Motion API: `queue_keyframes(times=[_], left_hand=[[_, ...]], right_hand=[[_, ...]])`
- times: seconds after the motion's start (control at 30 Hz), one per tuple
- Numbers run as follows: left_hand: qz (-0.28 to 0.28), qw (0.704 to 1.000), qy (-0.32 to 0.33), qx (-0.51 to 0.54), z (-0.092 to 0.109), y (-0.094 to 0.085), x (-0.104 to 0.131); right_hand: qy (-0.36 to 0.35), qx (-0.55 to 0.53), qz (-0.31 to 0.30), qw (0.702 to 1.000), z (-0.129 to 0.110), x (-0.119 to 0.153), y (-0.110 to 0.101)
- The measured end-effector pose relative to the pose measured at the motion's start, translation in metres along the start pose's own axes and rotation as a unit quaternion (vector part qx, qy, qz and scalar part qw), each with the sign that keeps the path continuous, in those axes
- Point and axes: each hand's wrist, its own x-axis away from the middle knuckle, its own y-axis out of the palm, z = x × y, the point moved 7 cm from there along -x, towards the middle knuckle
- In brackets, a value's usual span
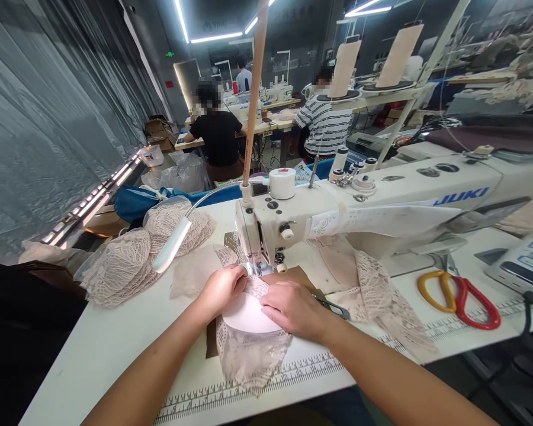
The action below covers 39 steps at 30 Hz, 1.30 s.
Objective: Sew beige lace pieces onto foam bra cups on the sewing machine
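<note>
At the needle of a white sewing machine (293,204), a white cup-shaped piece (249,310) lies with beige lace (255,355) hanging below it toward the table's front edge. My left hand (224,287) holds the lace edge on the left of the presser foot, its fingers pressed together. On the right, my right hand (291,307) rests over the lace and the white piece with its fingers bent; its thumb is hidden. A brown sheet (295,278) shows under the work.
Stacked lace cups (119,266) lie at the left. Lace pieces (379,290), scissors (455,299) with red and yellow handles, and a control box (526,263) are on the right. A small lamp (172,244) hangs left of the needle. People sit at machines behind.
</note>
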Motion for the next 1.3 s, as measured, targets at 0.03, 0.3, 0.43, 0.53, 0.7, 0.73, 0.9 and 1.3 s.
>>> queue_keyframes(times=[0.03, 0.3, 0.43, 0.53, 0.7, 0.73, 0.9, 1.3], left_hand=[[0.004, 1.0, 0.001, -0.006, -0.001, -0.001, 0.0], [0.078, 0.996, 0.011, -0.046, 0.002, -0.035, 0.018], [0.04, 0.992, 0.115, -0.042, 0.033, -0.026, 0.031], [-0.027, 0.986, 0.158, -0.045, 0.047, -0.003, 0.034], [-0.027, 0.986, 0.15, -0.073, 0.044, 0.01, 0.029], [-0.03, 0.986, 0.148, -0.074, 0.042, 0.011, 0.029], [-0.036, 0.985, 0.136, -0.104, 0.031, 0.011, 0.027], [-0.117, 0.976, 0.151, -0.101, 0.028, 0.012, 0.024]], right_hand=[[0.001, 0.001, 0.0, 1.0, 0.0, 0.0, 0.0], [0.012, -0.016, 0.005, 1.0, 0.002, 0.0, 0.003], [0.023, -0.007, 0.004, 1.0, 0.005, 0.0, 0.003], [0.034, -0.007, 0.002, 0.999, 0.007, 0.0, 0.002], [0.084, 0.0, 0.005, 0.996, 0.013, -0.002, 0.0], [0.096, 0.004, 0.002, 0.995, 0.014, -0.002, -0.001], [0.134, 0.028, -0.029, 0.99, 0.018, -0.004, 0.002], [0.149, 0.026, -0.056, 0.987, 0.022, -0.005, 0.006]])
